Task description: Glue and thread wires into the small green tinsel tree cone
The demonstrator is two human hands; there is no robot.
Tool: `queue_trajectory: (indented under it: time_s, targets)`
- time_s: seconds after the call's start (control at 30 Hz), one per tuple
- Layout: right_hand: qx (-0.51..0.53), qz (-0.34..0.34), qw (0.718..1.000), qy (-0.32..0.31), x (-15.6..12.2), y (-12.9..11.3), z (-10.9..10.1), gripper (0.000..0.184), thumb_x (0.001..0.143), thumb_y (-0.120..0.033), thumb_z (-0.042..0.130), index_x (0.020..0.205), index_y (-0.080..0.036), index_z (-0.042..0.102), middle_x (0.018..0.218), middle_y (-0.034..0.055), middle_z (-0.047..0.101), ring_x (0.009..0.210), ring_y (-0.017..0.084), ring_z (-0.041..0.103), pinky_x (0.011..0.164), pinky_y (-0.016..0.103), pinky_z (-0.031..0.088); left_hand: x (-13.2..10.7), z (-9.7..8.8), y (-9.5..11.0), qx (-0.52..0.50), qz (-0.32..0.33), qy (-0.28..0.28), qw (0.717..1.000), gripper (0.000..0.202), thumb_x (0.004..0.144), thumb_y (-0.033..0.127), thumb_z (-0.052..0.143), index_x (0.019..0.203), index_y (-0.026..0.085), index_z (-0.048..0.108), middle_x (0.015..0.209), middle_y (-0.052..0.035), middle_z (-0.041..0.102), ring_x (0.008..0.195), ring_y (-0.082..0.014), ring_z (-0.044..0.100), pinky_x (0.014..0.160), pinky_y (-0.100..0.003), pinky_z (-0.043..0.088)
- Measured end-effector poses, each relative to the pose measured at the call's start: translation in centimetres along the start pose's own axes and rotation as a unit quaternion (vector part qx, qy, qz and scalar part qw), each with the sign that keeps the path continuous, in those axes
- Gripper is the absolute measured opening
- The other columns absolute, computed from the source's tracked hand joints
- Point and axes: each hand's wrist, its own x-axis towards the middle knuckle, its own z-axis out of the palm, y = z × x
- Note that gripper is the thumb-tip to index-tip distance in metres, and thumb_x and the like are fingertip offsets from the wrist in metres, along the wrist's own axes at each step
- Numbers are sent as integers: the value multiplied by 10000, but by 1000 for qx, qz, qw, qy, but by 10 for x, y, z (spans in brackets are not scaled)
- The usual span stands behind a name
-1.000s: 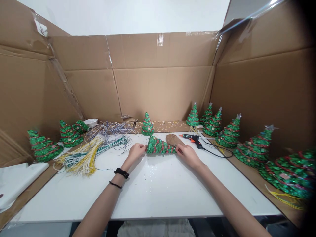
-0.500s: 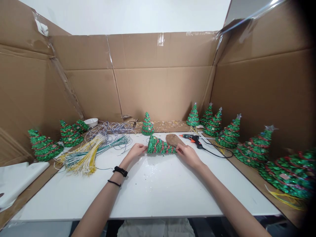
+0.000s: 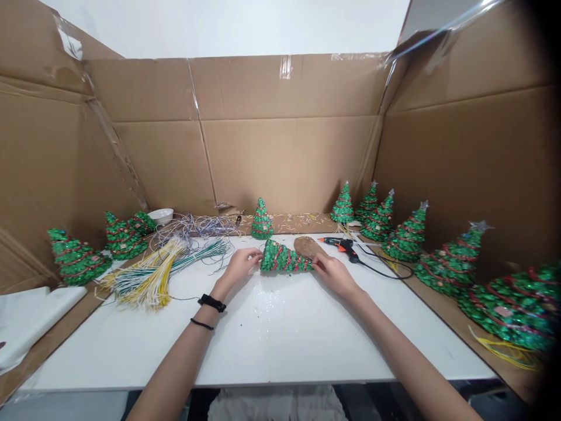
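A green sequin cone tree with red garland (image 3: 283, 257) lies on its side on the white table (image 3: 280, 339), its brown base (image 3: 307, 247) at the right end. My left hand (image 3: 240, 266) is at the narrow end, fingertips against the sequins. My right hand (image 3: 333, 276) grips the wide end near the base. Loose glitter lies on the table below the tree. Part of the tree's underside is hidden.
A black and orange glue gun (image 3: 344, 247) with its cord lies right of the tree. Bundles of yellow, white and green wires (image 3: 149, 280) lie to the left. Several finished sequin trees (image 3: 407, 240) stand along both sides, before cardboard walls (image 3: 289, 164).
The whole view has shifted slightly. My hands and the tree stay in nearly the same places.
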Motion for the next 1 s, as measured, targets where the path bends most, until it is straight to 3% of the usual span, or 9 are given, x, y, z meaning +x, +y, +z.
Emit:
queue_trajectory:
  time_s: [0.23, 0.43, 0.53, 0.63, 0.73, 0.83, 1.0]
  targets:
    - [28, 26, 999, 0, -1, -2, 1, 170, 886, -317, 392, 844, -220, 526, 759, 29, 641, 673, 172, 574, 609, 262, 371, -6, -9, -14, 193, 204, -6, 960, 283, 904, 224, 428, 1036, 188, 675, 928, -98, 705, 816, -208, 578, 747, -311, 392]
    - [33, 41, 999, 6, -1, -1, 3, 183, 884, -328, 390, 833, -223, 531, 741, 21, 640, 662, 171, 571, 611, 263, 376, -6, -10, -9, 214, 247, -32, 945, 265, 883, 138, 424, 958, 196, 671, 976, -91, 689, 874, -202, 582, 821, -345, 377]
    - [33, 42, 999, 3, -1, 0, 3, 186, 887, -335, 385, 834, -223, 523, 735, 20, 634, 664, 173, 571, 611, 264, 378, -8, -3, -5, 200, 216, -56, 954, 259, 849, 79, 398, 895, 178, 633, 919, -78, 656, 851, -191, 565, 795, -316, 390]
    - [30, 32, 999, 3, -1, 0, 4, 174, 888, -327, 388, 818, -222, 507, 750, 25, 633, 679, 175, 571, 616, 266, 382, -10, 3, -2, 163, 162, -45, 972, 249, 808, 45, 359, 837, 174, 571, 865, -67, 589, 770, -180, 529, 702, -284, 399]
    - [26, 20, 999, 4, 0, 1, 4, 159, 885, -314, 396, 805, -220, 495, 773, 30, 634, 700, 176, 571, 618, 265, 386, -12, 5, 4, 102, 140, -33, 984, 228, 759, 39, 364, 819, 178, 533, 871, -57, 545, 777, -174, 508, 714, -279, 396]
    - [22, 9, 1000, 7, 1, 1, 5, 146, 878, -297, 407, 799, -218, 500, 789, 34, 634, 714, 175, 571, 617, 264, 387, -11, 7, 11, 35, 104, -8, 994, 143, 766, 108, 389, 782, 179, 512, 854, -38, 535, 789, -166, 498, 735, -276, 385]
    - [7, -7, 1000, 16, 1, 1, 5, 131, 869, -270, 424, 780, -221, 506, 807, 31, 633, 725, 171, 567, 623, 262, 385, -4, 20, 12, -56, -32, 66, 996, 191, 779, 272, 426, 612, 181, 444, 592, 29, 470, 595, -122, 422, 573, -237, 299]
